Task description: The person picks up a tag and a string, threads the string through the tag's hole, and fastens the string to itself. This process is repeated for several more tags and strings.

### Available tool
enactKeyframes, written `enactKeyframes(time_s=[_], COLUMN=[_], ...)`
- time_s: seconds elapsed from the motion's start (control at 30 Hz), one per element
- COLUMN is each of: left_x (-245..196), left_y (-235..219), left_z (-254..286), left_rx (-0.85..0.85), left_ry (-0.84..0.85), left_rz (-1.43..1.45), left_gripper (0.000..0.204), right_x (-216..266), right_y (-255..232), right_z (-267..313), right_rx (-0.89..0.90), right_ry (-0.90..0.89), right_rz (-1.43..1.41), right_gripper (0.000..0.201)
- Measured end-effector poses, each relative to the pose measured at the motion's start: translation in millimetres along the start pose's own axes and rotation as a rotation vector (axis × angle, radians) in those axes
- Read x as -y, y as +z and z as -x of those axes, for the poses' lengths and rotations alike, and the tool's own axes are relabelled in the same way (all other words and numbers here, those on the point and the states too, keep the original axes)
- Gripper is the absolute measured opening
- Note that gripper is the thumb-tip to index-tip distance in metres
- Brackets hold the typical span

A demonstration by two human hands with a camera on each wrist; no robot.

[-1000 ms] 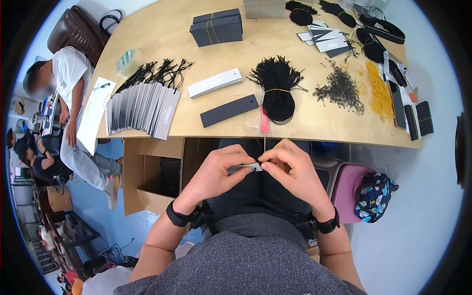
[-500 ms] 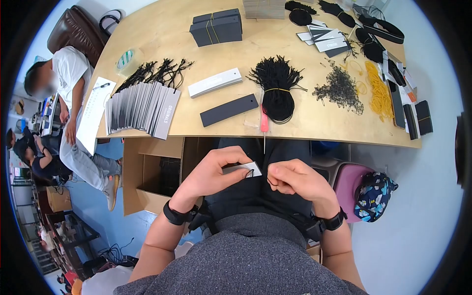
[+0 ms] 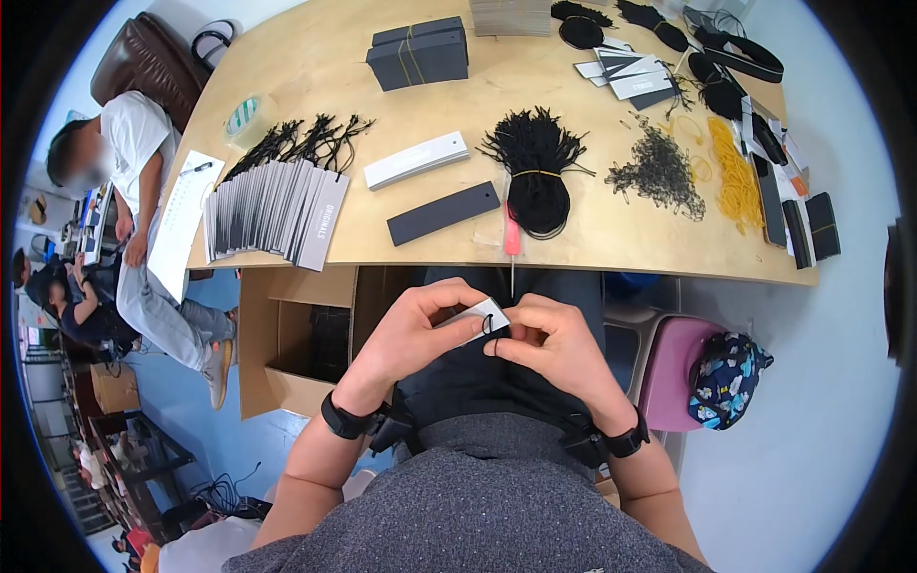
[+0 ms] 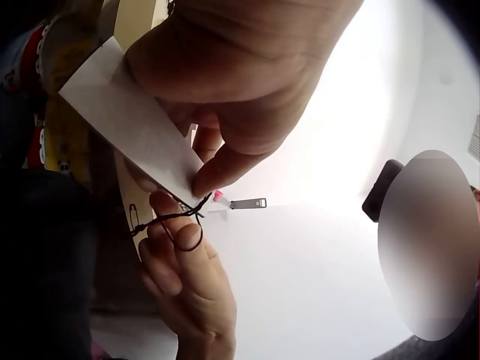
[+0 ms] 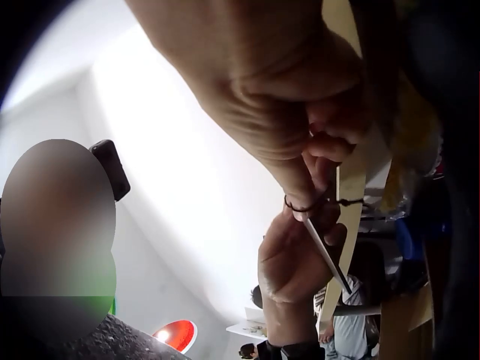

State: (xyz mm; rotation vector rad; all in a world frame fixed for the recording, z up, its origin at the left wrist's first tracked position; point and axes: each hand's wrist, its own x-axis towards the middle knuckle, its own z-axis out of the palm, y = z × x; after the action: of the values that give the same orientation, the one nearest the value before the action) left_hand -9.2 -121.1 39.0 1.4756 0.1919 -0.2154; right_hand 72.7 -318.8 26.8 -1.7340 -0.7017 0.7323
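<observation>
In the head view a white tag (image 3: pixel 487 316) is pinched between the thumb and fingers of my left hand (image 3: pixel 415 329). A black cord (image 3: pixel 490 325) passes at the tag's end, and my right hand (image 3: pixel 554 346) pinches that cord beside the tag. The left wrist view shows the pale tag (image 4: pixel 131 116) slanting down from the left hand (image 4: pixel 240 67), with the dark cord (image 4: pixel 161 219) looped over the right thumb (image 4: pixel 191 247). A small pin (image 4: pixel 134 219) hangs on the cord. Seen edge-on in the right wrist view, the tag (image 5: pixel 328 255) lies between both hands.
On the table (image 3: pixel 315 57) lie a fan of tags (image 3: pixel 272 212), white strips (image 3: pixel 416 160), a dark tag (image 3: pixel 443 213), a black cord bundle (image 3: pixel 541 191), a red-handled tool (image 3: pixel 512 237), pins (image 3: pixel 659 172) and yellow bands (image 3: pixel 735 177). An open box (image 3: pixel 296 382) stands below; a person (image 3: pixel 138 143) sits left.
The right hand first drew back from the tag with curled fingers, then came back to the tag's end and pinches the cord. The left hand keeps its hold, with the tag now tilted upward.
</observation>
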Motion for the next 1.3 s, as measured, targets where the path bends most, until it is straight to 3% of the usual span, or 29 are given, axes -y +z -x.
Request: enactKeyframes(time_s=[0.2,0.3,0.4,0.53,0.63,0.7,0.83,0.93,0.97,1.0,1.07,1.13,1.27,1.3], left_x=[1,-11,-4,-2,-9,-17,-25,-41,-55,-67,-69,-80,-89,-79], left_y=[-3,2,2,3,-6,-9,-13,-16,-19,-24,-49,-80,-118,-125], left_z=[2,5,5,2,6,10,22,30,30,27,4,-23,-40,-40], left_rx=[-0.044,-0.027,0.026,-0.037,0.018,0.174,0.203,0.077,-0.021,-0.121,-0.261,-0.325,-0.508,-0.613], left_ry=[0.048,-0.055,0.009,0.106,0.158,0.257,0.241,0.09,-0.018,-0.123,0.114,0.295,0.319,0.275], left_rz=[-0.036,0.033,0.093,0.016,-0.202,-0.324,-0.337,-0.17,-0.075,0.021,0.042,0.04,-0.148,-0.489], left_gripper=[0.018,0.023,0.032,0.033,0.034,0.034,0.04,0.043,0.045,0.046,0.047,0.05,0.053,0.055], right_x=[-12,-16,-18,-12,-13,-19,-30,-18,-12,-4,9,10,4,0], right_y=[6,-9,-20,-34,-54,-61,-63,-64,-63,-61,-54,-52,-46,-45], right_z=[5,7,7,11,14,12,7,0,-3,-6,-11,-10,2,6], right_rx=[-0.066,-0.138,-0.163,-0.125,0.04,0.074,0.218,0.183,0.187,0.201,0.121,0.157,0.236,0.23], right_ry=[0.037,0.061,0.06,0.007,0.097,0.134,0.138,0.134,0.076,0.073,-0.037,-0.054,-0.02,0.002], right_rz=[-0.336,-0.793,-1.03,-1.017,-0.854,-0.829,-0.881,-1.002,-1.05,-1.05,-0.99,-0.975,-0.823,-0.806], right_gripper=[0.012,0.008,0.008,0.01,0.014,0.016,0.022,0.03,0.042,0.042,0.051,0.054,0.049,0.047])
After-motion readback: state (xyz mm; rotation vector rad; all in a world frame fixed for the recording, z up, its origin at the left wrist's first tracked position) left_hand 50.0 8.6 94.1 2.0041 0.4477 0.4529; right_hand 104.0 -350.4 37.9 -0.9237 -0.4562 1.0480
